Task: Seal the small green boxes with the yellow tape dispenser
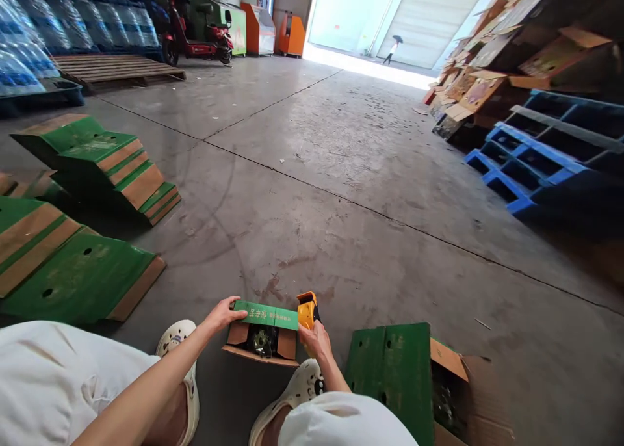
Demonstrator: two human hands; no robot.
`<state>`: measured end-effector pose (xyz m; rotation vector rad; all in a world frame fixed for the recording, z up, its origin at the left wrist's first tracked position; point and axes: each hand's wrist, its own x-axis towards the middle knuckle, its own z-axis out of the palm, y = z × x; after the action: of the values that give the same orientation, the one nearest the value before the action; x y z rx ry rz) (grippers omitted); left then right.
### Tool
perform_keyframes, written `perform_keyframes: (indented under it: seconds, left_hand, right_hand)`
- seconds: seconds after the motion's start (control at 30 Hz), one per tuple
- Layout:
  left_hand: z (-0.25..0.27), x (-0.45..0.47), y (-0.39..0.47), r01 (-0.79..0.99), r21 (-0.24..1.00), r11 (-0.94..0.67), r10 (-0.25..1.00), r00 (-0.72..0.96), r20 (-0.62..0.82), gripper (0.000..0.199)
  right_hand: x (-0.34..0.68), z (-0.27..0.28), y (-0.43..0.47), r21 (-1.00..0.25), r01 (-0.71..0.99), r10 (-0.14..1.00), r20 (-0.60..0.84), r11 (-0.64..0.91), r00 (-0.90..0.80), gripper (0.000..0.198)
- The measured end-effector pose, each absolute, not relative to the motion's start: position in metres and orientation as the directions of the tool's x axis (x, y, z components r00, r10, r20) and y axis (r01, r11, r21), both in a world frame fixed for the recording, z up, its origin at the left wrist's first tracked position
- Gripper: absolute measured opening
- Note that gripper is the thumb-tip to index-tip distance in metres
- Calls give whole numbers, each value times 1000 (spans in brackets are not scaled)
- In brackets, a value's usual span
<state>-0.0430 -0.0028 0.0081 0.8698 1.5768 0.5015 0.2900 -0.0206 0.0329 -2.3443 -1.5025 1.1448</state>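
Observation:
Between my feet stands a small cardboard box [266, 314] with a green top flap that bears pale printing. Its near side is open, with brown end flaps folded in and dark, shiny wrapping inside; the contents are hard to make out. My left hand [225, 314] is closed around the left end of the green flap, thumb on top. An orange and black tape dispenser [307, 311] sticks up at the box's right end, in the closed grip of my right hand [316, 341]. The fingers of that hand also touch the box's right edge.
Another open green box [390, 368] lies close on the right. Flattened green cartons [82, 270] are stacked at left. Farther off are blue pallets [526, 160], piled cardboard [480, 95], a wooden pallet [117, 67], a red scooter [195, 43] and bottled water packs [92, 23].

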Motion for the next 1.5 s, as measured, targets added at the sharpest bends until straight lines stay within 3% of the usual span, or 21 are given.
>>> perform_keyframes:
  seconds: [0.13, 0.27, 0.43, 0.57, 0.63, 0.7, 0.77, 0.83, 1.03, 1.27, 1.5]
  left_hand:
    - [-3, -43, -4, 413, 769, 488, 846, -5, -533, 71]
    - [-4, -42, -2, 528, 705, 474, 836, -20, -548, 62]
    - [7, -37, -5, 605, 680, 414, 863, -23, -505, 60]
    - [27, -14, -20, 805, 554, 215, 926, 13, -378, 57]
    - [36, 4, -33, 854, 519, 25, 917, 187, -352, 67]
    - [40, 22, -48, 848, 508, -150, 868, 359, -344, 100]
    - [39, 37, -61, 852, 460, -250, 839, 428, -336, 125]
    - [32, 45, -67, 874, 382, -301, 853, 426, -301, 125]
    - [12, 44, -48, 883, 299, -362, 904, 411, -120, 113]
    - [-9, 50, -24, 930, 249, -272, 948, 303, -99, 95]
    - [-18, 52, -39, 928, 217, -303, 943, 324, -70, 90]
  right_hand:
    - [295, 33, -14, -529, 632, 803, -527, -566, 278, 45]
    - [292, 42, -6, -541, 740, 904, -369, -399, 217, 44]
    - [277, 51, 3, -329, 917, 930, -352, -225, 102, 42]
    - [273, 55, 6, -238, 954, 928, -362, -180, 85, 41]
    - [273, 55, 5, -225, 961, 932, -357, -158, 69, 41]
    - [273, 54, 4, -212, 967, 934, -353, -144, 61, 42]
    - [273, 53, 2, -205, 968, 936, -346, -144, 65, 43]
    - [272, 53, 1, -207, 967, 939, -337, -150, 74, 41]
    - [269, 60, 4, -165, 971, 921, -376, -174, 101, 42]
    - [267, 61, 3, -163, 963, 912, -388, -213, 136, 45]
    - [271, 44, -4, -193, 974, 960, -273, -120, 64, 40]
